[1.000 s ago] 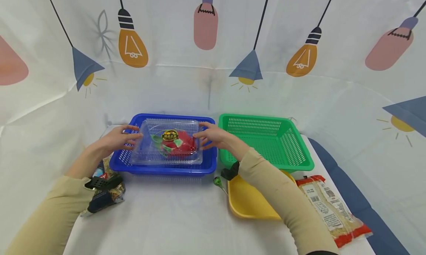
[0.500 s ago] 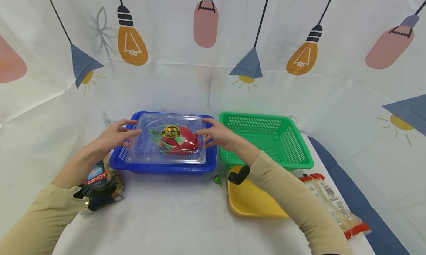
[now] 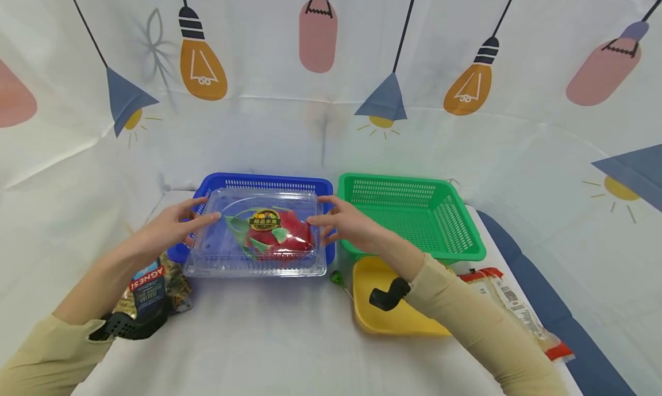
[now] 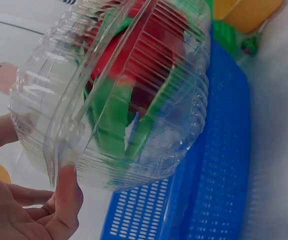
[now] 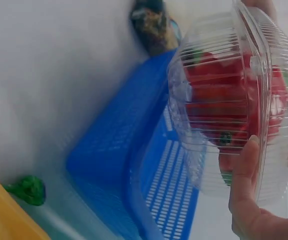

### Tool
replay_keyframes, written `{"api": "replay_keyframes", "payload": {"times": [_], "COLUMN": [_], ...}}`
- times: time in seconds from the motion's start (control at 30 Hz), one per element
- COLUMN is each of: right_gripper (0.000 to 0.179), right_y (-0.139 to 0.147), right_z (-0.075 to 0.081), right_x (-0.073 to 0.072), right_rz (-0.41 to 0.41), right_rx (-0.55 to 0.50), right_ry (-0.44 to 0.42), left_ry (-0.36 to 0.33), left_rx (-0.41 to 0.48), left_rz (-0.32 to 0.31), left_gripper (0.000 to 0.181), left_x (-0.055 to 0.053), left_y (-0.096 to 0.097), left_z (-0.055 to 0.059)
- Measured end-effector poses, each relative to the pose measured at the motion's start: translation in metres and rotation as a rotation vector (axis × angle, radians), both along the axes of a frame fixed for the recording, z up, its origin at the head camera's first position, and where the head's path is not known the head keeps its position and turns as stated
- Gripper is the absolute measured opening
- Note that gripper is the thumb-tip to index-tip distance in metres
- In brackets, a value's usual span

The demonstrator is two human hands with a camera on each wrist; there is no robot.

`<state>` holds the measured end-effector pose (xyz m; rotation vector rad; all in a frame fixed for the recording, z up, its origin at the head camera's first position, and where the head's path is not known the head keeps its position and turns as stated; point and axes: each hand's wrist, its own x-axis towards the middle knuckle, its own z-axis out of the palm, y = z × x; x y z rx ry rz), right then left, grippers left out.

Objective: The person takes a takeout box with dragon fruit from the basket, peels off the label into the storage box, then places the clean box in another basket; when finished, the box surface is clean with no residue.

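Observation:
A clear plastic clamshell box (image 3: 212, 252) is held level between both hands, raised above the blue basket (image 3: 302, 181). Inside it lies a red dragon fruit (image 3: 297, 229) with green scales, and a dark round label sits on the lid. My left hand (image 3: 173, 223) pinches the box's left edge, thumb at the rim seam (image 4: 66, 145) and fingers on the other side. On the opposite edge my right hand (image 3: 349, 220) grips the same way, its thumb (image 5: 246, 160) pressed along the rim. Part of the basket's front is hidden behind the box.
A green basket (image 3: 414, 218) stands right of the blue one, with a yellow tray (image 3: 377, 310) in front. Between them lies a small green-headed item (image 3: 337, 278). An AGNESI bag (image 3: 150, 287) is at left, a red-edged packet (image 3: 512, 304) at right. A patterned curtain (image 3: 279, 137) hangs behind.
The clamshell box has come up out of the blue basket and toward me, looking larger now. Both hands have moved back with it, keeping their hold on its edges.

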<state>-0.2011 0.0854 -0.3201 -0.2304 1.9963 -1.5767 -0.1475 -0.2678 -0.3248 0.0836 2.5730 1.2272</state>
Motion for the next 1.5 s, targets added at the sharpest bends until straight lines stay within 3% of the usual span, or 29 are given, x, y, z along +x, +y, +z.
{"api": "replay_keyframes", "payload": {"times": [0.27,0.5,0.73,0.97,1.17,1.37,1.5], "right_gripper": [0.085,0.082,0.076,0.069,0.062,0.065,0.067], "right_y": [0.009,0.015,0.021,0.026,0.029,0.03,0.03], "right_z": [-0.004,-0.016,-0.029,-0.047,-0.074,-0.097,-0.105], "right_x": [0.03,0.05,0.071,0.096,0.108,0.104,0.099], "right_rz": [0.011,0.02,0.035,0.087,0.099,0.087,0.085], "right_rx": [0.015,0.01,-0.009,-0.068,-0.087,-0.06,-0.03], "right_ry": [-0.01,-0.023,-0.035,-0.089,-0.134,-0.144,-0.105], "left_ry": [-0.02,-0.015,-0.069,-0.145,-0.236,-0.274,-0.268], "left_rx": [0.012,0.021,0.033,0.085,0.179,0.224,0.235], "left_rz": [-0.023,-0.01,0.001,0.025,0.012,0.024,0.042], "left_gripper": [0.084,0.083,0.082,0.079,0.077,0.078,0.078], "left_x": [0.028,0.051,0.075,0.094,0.1,0.093,0.088], "left_y": [0.003,0.008,0.011,0.009,0.012,0.019,0.024], "left_z": [-0.005,-0.012,-0.02,-0.041,-0.069,-0.098,-0.11]}}
